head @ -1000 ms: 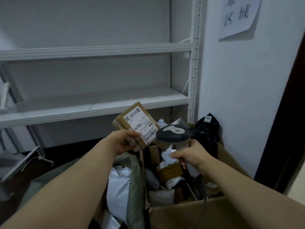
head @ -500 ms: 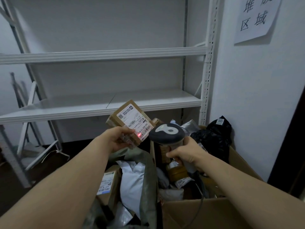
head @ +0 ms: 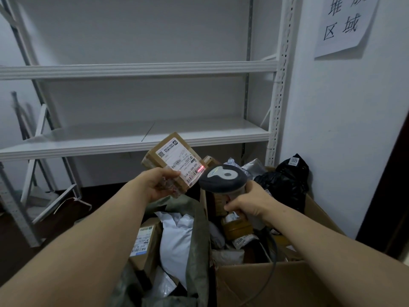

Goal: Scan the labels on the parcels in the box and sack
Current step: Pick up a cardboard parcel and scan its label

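Observation:
My left hand (head: 158, 185) grips a small brown cardboard parcel (head: 170, 156) by its lower corner, its white label tilted toward me. My right hand (head: 247, 201) holds a grey handheld scanner (head: 222, 177) by the handle, its head just right of the parcel. A red scan light falls on the label's barcode edge. Below my hands, an olive-green sack (head: 199, 240) holds white mailers and a labelled brown box (head: 143, 242). Next to it on the right stands a cardboard box (head: 276, 282) with several parcels inside.
White metal shelving (head: 137, 138) stands behind the sack and box. A black plastic bag (head: 285, 180) with a small label sits at the box's far corner against the white wall. A paper sign (head: 343, 23) hangs on the wall. Loose shelf parts lean at the left.
The red scan spot has shifted from the label's lower middle to its right edge. The view has drifted, so the sack's labelled brown box shows more.

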Available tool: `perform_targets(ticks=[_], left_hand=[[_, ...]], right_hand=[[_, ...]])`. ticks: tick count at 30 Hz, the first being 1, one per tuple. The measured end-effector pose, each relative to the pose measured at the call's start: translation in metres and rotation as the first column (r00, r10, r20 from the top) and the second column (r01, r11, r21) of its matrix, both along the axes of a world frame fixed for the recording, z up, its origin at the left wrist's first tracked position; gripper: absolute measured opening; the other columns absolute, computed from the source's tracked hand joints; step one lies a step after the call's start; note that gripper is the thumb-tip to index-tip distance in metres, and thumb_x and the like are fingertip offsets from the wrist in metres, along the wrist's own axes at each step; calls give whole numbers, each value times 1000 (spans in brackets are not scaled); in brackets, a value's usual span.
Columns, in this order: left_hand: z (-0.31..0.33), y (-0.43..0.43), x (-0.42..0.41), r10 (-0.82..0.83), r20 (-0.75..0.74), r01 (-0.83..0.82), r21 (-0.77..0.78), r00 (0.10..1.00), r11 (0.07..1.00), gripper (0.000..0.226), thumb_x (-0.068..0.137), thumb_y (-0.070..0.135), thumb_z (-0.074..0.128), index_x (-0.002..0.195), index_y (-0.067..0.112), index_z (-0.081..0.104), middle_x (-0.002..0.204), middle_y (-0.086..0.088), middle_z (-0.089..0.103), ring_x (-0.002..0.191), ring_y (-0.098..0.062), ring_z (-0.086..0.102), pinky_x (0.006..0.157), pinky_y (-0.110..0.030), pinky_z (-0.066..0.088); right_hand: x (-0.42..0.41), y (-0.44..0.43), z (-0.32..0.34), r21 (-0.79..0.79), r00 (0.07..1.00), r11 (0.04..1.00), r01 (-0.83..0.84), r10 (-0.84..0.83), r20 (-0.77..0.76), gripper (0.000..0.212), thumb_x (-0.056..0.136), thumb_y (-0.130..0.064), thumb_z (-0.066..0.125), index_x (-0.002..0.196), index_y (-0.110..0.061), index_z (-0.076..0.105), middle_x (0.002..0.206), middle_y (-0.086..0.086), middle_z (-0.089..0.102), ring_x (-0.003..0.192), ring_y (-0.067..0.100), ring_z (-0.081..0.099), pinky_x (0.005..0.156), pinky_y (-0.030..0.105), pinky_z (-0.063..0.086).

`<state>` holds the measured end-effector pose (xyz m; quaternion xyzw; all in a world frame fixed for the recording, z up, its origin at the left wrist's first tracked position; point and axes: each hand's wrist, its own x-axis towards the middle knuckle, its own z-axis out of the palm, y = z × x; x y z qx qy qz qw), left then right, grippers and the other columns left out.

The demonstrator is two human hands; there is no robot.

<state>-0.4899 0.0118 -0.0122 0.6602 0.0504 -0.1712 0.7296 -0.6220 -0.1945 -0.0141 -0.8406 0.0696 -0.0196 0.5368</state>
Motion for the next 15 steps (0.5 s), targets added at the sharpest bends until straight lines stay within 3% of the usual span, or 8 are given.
perform_targets(ticks=[5,9,15], left_hand=[[-1,0,-3,11,3,-11,19,1000,1000,37,80,-2,68,114,7,57,97,-13,67,83,-26,66,55,-34,52],[-2,0,-4,19,-2,-19,18,1000,1000,33,80,-2,68,110,7,57,95,-13,67,83,-26,65,59,-35,53],[-2,-1,-3,15,-7,-15,22,1000,1000,37,78,-2,69,113,7,58,102,-14,67,89,-27,66,62,-36,54]], right_hand=[[0,1,1,19,999,1000,-17,18,-31,18,75,12,64,91,3,61,87,22,58,76,32,54,62,37,49],[0,0,-1,20,998,999,-37,38,-43,22,74,11,65,92,0,61,76,13,57,66,26,53,54,34,47],[-1,-2,-2,11,998,999,-32,33,-53,23,74,11,65,96,4,63,74,13,57,66,26,53,51,28,43]])
